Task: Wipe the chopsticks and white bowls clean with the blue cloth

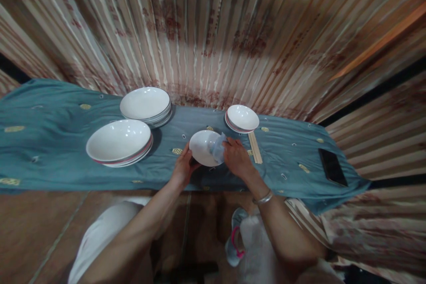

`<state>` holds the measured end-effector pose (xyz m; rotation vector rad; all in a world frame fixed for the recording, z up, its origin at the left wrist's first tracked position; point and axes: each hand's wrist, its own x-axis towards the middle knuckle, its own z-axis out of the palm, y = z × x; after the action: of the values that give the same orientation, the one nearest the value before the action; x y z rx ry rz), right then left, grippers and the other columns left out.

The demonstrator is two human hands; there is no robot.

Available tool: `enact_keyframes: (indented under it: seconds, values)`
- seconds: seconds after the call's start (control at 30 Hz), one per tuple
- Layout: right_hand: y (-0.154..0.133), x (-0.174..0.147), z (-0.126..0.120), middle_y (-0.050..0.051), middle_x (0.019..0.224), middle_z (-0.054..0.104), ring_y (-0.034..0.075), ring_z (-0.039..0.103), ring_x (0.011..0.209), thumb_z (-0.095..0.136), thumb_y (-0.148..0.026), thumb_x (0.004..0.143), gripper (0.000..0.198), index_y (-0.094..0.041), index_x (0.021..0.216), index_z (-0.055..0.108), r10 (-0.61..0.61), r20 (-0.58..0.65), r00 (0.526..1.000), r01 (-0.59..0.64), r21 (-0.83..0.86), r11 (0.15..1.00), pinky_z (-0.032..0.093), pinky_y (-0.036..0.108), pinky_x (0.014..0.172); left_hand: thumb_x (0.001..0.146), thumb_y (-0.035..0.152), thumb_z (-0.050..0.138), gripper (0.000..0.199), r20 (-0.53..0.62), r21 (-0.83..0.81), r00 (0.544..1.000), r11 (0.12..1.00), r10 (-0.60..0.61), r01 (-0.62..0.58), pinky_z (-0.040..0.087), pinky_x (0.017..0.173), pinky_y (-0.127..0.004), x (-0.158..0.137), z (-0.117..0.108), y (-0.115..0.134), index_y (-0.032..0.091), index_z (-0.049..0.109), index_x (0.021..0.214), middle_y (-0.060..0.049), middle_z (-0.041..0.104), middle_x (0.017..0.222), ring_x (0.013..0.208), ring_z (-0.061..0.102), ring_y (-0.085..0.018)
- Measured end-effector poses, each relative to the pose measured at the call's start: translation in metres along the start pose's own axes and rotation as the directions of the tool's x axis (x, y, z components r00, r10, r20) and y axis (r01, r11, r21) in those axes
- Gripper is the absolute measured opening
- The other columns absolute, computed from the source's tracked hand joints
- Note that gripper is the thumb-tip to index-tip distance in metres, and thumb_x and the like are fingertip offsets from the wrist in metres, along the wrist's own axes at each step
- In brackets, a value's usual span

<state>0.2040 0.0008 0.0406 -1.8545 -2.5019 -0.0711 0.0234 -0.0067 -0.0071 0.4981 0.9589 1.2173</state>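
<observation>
My left hand (183, 166) grips the left rim of a small white bowl (201, 148), held tilted over the front of the table. Pressed into the right side of that bowl is a pale blue cloth (218, 149), pinched in my right hand (237, 156). Part of the cloth lies hidden behind the fingers. Just beyond my right hand stands a short stack of small white bowls (242, 117), one with a reddish band. A bundle of wooden chopsticks (255, 147) lies beside the right hand.
Two stacks of larger white dishes stand on the left: wide bowls (119, 141) in front and dark-rimmed plates (145, 103) behind. A black phone (333, 167) lies at the right end of the teal tablecloth (53, 142). A pleated curtain (199, 31) hangs along the back edge.
</observation>
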Motion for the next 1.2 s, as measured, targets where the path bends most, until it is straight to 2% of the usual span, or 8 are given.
enact_keyframes:
  seconds: [0.1,0.3,0.47,0.7,0.9,1.03,1.2]
  values:
    - [0.0,-0.009,-0.001,0.019,0.116,0.063,0.026,0.052,0.115,0.043,-0.006,0.089,0.028,-0.009,0.105,0.065,0.002,0.015,1.0,-0.002,0.01,1.0,0.039,0.037,0.1,0.078,0.031,0.064,0.045,-0.014,0.004,1.0,1.0,-0.006,0.006,0.057,0.084,-0.046,-0.001,0.001,0.0,0.026,0.06,0.124,-0.008,0.061,0.13,0.122,0.053,-0.031]
    - [-0.003,-0.024,0.001,0.019,0.123,0.06,0.027,0.054,0.11,0.041,-0.006,0.09,0.03,-0.01,0.109,0.065,0.019,-0.062,0.998,-0.017,0.039,0.999,0.043,0.039,0.098,0.076,0.029,0.067,0.043,-0.04,-0.021,0.999,1.0,0.002,-0.003,0.057,0.084,-0.046,0.001,0.001,-0.001,0.026,0.064,0.119,-0.008,0.06,0.132,0.122,0.053,-0.031]
    - [-0.004,-0.031,0.004,0.018,0.118,0.061,0.027,0.055,0.107,0.043,-0.007,0.091,0.027,-0.012,0.105,0.065,0.01,-0.097,0.995,-0.004,0.057,0.998,0.044,0.039,0.097,0.079,0.028,0.065,0.043,-0.035,-0.014,0.999,1.0,0.0,-0.001,0.057,0.084,-0.043,0.001,0.0,-0.001,0.029,0.062,0.122,-0.007,0.059,0.133,0.122,0.053,-0.029]
    - [-0.016,-0.041,0.0,0.014,0.116,0.062,0.025,0.055,0.102,0.047,-0.008,0.09,0.022,-0.014,0.102,0.065,-0.054,-0.107,0.993,0.063,0.081,0.995,0.047,0.038,0.093,0.079,0.029,0.064,0.046,-0.021,-0.009,1.0,1.0,-0.001,0.0,0.057,0.079,-0.04,0.0,0.0,-0.001,0.027,0.06,0.125,-0.008,0.061,0.128,0.111,0.058,-0.026]
    - [-0.03,-0.043,0.001,0.012,0.113,0.063,0.025,0.056,0.103,0.048,-0.009,0.091,0.021,-0.015,0.102,0.064,-0.12,-0.133,0.984,0.136,0.119,0.983,0.047,0.039,0.096,0.081,0.027,0.058,0.048,-0.003,-0.007,1.0,1.0,0.0,0.0,0.056,0.068,-0.029,0.001,0.0,-0.002,0.025,0.057,0.129,-0.007,0.065,0.122,0.1,0.061,-0.022]
    - [-0.039,-0.04,0.005,0.013,0.115,0.063,0.025,0.056,0.103,0.048,-0.01,0.091,0.022,-0.015,0.104,0.065,-0.168,-0.188,0.968,0.196,0.141,0.97,0.047,0.04,0.098,0.08,0.027,0.058,0.049,0.006,-0.021,1.0,1.0,0.013,-0.013,0.056,0.073,-0.031,0.0,0.0,-0.002,0.024,0.057,0.129,-0.006,0.066,0.122,0.1,0.062,-0.023]
    - [-0.047,-0.034,0.006,0.015,0.114,0.063,0.025,0.055,0.103,0.046,-0.01,0.091,0.024,-0.013,0.104,0.066,-0.197,-0.184,0.963,0.23,0.183,0.956,0.048,0.04,0.095,0.079,0.03,0.061,0.044,0.052,-0.097,0.995,0.992,0.082,-0.076,0.052,0.088,-0.035,0.003,0.004,-0.004,0.019,0.062,0.122,-0.007,0.069,0.118,0.108,0.062,-0.025]
